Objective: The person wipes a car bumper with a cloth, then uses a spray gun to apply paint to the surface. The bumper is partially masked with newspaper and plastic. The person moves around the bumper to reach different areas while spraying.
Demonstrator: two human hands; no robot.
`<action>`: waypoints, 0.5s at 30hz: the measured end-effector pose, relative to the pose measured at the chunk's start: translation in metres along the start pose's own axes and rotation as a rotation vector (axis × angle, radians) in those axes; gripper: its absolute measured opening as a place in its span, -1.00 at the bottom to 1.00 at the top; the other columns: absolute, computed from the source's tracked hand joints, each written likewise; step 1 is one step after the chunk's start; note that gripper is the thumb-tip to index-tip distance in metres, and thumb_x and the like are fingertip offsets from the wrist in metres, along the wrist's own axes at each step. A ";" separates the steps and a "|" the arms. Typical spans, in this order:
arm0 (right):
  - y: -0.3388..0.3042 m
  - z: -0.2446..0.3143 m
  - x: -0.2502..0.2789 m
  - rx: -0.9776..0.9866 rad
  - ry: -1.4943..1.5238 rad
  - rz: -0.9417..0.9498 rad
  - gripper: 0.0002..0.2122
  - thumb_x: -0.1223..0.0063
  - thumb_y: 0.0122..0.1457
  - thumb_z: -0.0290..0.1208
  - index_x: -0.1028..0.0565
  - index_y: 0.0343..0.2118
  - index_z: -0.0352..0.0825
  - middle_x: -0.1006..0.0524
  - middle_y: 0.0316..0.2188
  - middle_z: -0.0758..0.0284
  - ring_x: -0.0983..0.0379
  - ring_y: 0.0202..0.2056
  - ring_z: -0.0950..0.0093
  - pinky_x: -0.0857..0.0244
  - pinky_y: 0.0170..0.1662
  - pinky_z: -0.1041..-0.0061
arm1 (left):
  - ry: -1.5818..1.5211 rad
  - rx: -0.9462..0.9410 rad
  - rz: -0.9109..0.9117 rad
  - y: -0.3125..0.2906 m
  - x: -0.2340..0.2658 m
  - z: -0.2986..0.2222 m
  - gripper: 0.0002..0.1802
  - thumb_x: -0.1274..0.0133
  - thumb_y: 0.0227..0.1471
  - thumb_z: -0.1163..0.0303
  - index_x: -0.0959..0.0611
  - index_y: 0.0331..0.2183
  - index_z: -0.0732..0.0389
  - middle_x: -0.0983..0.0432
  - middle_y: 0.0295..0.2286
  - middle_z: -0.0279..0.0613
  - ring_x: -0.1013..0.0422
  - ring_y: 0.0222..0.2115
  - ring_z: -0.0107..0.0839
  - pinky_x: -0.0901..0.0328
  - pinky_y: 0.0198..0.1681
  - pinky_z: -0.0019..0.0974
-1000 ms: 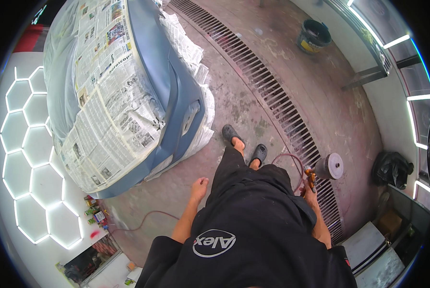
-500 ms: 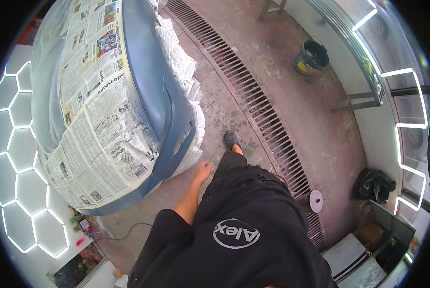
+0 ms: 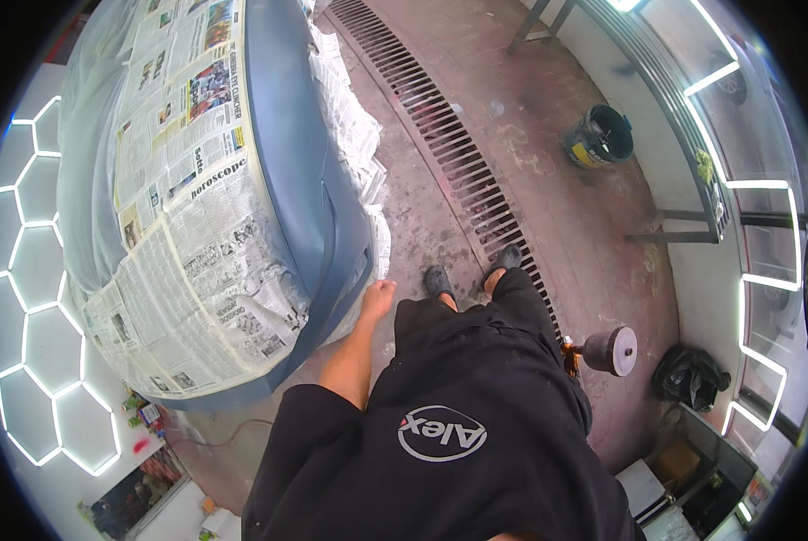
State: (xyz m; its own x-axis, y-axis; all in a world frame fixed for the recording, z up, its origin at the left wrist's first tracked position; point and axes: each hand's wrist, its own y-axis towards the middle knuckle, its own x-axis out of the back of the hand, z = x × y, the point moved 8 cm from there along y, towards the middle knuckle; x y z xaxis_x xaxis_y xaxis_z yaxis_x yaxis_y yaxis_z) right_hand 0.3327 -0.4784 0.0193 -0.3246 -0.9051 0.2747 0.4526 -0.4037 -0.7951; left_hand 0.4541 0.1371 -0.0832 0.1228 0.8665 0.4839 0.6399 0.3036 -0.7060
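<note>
My left hand (image 3: 380, 296) hangs at my left side with its fingers curled in and nothing visible in them. It is close to the lower corner of a blue-grey car bumper (image 3: 282, 135), apart from it. Newspaper sheets (image 3: 215, 261) and clear plastic film (image 3: 93, 180) cover the rest of the car body. By my right hip a spray gun (image 3: 570, 353) with a round grey cup (image 3: 613, 352) sticks out in the air. My black shirt hides the right hand that carries it.
A slotted floor grate (image 3: 463, 158) runs past my feet. Toward the right wall stand a dark bucket (image 3: 598, 137), a metal rack (image 3: 674, 135) and a black rubbish bag (image 3: 691, 377). A red hose (image 3: 233, 437) lies on the floor behind the car at left.
I have stepped forward; both shoes now show. The spray gun has swung out farther at my right hip. My left hand has risen slightly in the view, near the bumper corner.
</note>
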 end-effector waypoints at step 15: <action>0.199 0.163 0.017 -0.096 -0.080 0.099 -0.51 -0.19 0.46 0.02 -0.47 0.19 -0.31 -0.60 -0.10 0.26 -0.56 -0.18 0.42 -0.45 -0.18 0.31 | -0.288 0.364 -0.174 -0.054 -0.093 0.014 -0.43 -0.13 0.30 -0.02 -0.76 0.00 0.33 -0.72 -0.06 0.21 -0.61 0.01 0.11 -0.43 0.11 0.00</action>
State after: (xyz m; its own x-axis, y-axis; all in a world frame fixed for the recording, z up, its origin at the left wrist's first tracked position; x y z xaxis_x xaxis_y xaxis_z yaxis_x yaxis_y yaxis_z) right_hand 0.5528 -0.5954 -0.0458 -0.2133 -0.9492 0.2315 0.3968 -0.3007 -0.8672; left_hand 0.3968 0.0453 -0.0974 -0.2099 0.8493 0.4844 0.3196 0.5278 -0.7870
